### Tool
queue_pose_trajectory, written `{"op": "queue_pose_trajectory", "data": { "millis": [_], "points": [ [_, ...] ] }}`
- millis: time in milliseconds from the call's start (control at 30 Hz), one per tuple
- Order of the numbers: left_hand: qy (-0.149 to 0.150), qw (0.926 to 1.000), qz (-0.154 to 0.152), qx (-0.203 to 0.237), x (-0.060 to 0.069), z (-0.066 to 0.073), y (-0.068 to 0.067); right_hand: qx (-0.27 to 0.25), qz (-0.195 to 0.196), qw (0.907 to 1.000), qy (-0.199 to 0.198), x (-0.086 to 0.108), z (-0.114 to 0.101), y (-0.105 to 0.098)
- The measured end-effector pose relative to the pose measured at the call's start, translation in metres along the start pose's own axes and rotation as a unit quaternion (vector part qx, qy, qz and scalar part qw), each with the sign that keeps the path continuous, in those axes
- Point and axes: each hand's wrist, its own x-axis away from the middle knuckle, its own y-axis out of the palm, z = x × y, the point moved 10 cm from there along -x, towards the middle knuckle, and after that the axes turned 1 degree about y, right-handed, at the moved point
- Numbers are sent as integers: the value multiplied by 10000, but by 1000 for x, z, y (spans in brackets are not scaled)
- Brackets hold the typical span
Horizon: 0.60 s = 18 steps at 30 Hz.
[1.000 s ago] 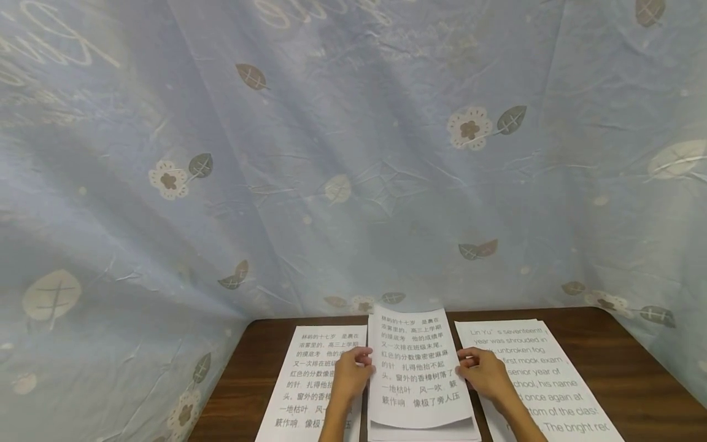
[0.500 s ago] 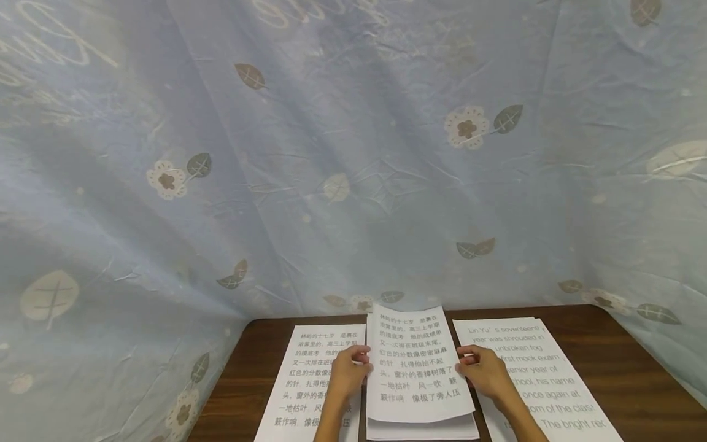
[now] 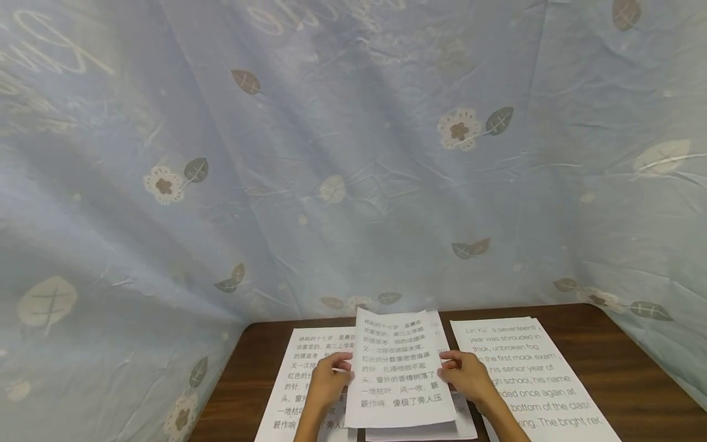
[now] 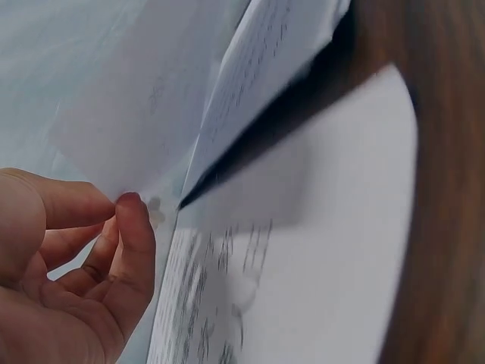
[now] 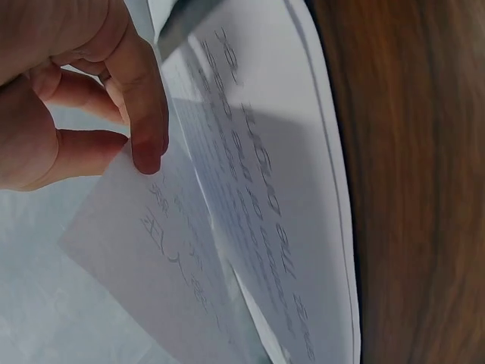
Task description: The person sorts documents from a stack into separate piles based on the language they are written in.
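Observation:
Between my two hands a printed sheet of paper (image 3: 397,374) with Chinese text is held up, slightly curved. My left hand (image 3: 329,382) pinches its left edge between thumb and fingertips, as the left wrist view confirms. At its right edge, my right hand (image 3: 469,377) pinches the paper the same way. Below it lies the middle paper pile (image 3: 466,425), mostly covered, with bits of English print showing on its right side. The sheet overlaps part of the left paper pile (image 3: 295,383), which bears Chinese text.
On the right lies another paper pile (image 3: 544,387) with large English text, partly behind my right forearm. All of it rests on a dark wooden table (image 3: 652,393). A pale blue patterned cloth (image 3: 386,153) hangs behind and beside the table.
Both hands have moved left with the sheet, away from squarely over the middle pile. English print on that pile now shows. The camera view has shifted slightly.

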Motion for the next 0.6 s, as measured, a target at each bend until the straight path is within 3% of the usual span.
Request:
{"op": "queue_pose_trajectory", "data": {
  "millis": [600],
  "points": [
    [-59,9998,173,-10,11,-27,-59,-335,-397,9986,-47,7,-20,64]
  ]
}}
